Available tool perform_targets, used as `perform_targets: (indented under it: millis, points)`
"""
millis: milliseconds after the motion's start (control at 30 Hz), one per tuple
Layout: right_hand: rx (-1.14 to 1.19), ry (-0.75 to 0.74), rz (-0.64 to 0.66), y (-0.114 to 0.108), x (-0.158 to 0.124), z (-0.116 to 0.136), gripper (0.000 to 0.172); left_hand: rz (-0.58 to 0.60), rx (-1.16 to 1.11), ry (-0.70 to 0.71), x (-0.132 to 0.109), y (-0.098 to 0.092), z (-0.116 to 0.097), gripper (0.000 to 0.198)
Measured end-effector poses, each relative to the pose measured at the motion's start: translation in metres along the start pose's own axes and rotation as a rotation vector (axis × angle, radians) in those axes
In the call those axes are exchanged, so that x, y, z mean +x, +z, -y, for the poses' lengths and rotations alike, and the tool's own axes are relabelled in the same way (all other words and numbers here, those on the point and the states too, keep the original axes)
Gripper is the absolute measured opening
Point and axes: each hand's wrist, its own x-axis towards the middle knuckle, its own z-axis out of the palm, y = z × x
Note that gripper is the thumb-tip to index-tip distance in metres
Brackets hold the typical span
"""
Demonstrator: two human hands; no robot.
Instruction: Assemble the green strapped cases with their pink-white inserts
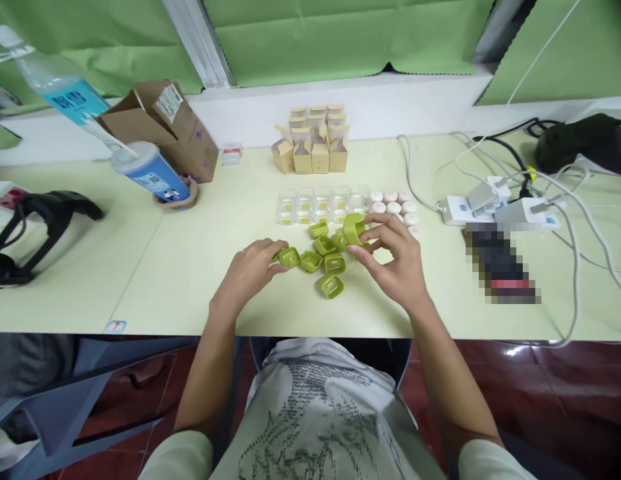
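Observation:
Several small green plastic cups with rounded square rims lie in a loose group near the table's front, one green cup closest to me. My right hand pinches another green cup between thumb and fingers, tilted above the group. At the group's left side, my left hand has thumb and fingertips closed at a green cup. Part of a further green piece shows at those fingertips, mostly hidden. Just behind the cups stand clear plastic containers in rows, with round white pieces to their right.
Open tan cardboard boxes stand in rows near the wall. At left are a brown carton, a blue-labelled container in a tape roll, and a black headset. Right lie a power strip, white cables and a pixelated item.

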Motion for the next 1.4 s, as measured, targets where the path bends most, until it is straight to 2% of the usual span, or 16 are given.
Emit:
perform_targets:
  millis: [200,367,467,567,800,933,1133,1300,1400]
  points:
    - [-0.012,-0.04,-0.045,-0.015,0.005,-0.011,0.014,-0.082,0.111,-0.019,0.007,0.013,-0.012,0.04]
    - [-0.034,-0.058,-0.04,-0.02,0.005,-0.013,0.011,-0.155,0.066,0.024,0.015,0.025,-0.012,0.022]
    - [-0.041,-0.065,-0.021,-0.018,0.003,-0.013,0.011,-0.184,0.02,0.025,0.021,0.029,-0.009,0.02]
    - [-0.04,-0.071,-0.01,-0.016,0.003,-0.016,0.012,-0.198,0.026,0.033,0.03,0.029,-0.007,0.02]
    - [-0.05,-0.067,-0.009,-0.012,0.004,-0.017,0.013,-0.145,0.136,0.08,0.05,0.022,-0.002,0.021]
    - [-0.046,-0.072,0.009,-0.013,0.003,-0.016,0.011,-0.205,0.056,0.046,0.044,0.022,0.009,0.048]
    - [-0.042,-0.063,0.016,-0.016,0.003,-0.017,0.01,-0.225,-0.117,0.113,0.039,0.022,0.031,0.042]
    - [-0.02,-0.044,0.01,-0.015,0.004,-0.017,0.011,-0.22,-0.146,0.201,0.048,0.023,0.036,0.036]
    - [0.125,0.042,-0.022,-0.014,0.003,-0.016,0.017,-0.25,-0.162,0.274,0.049,0.022,0.036,0.033]
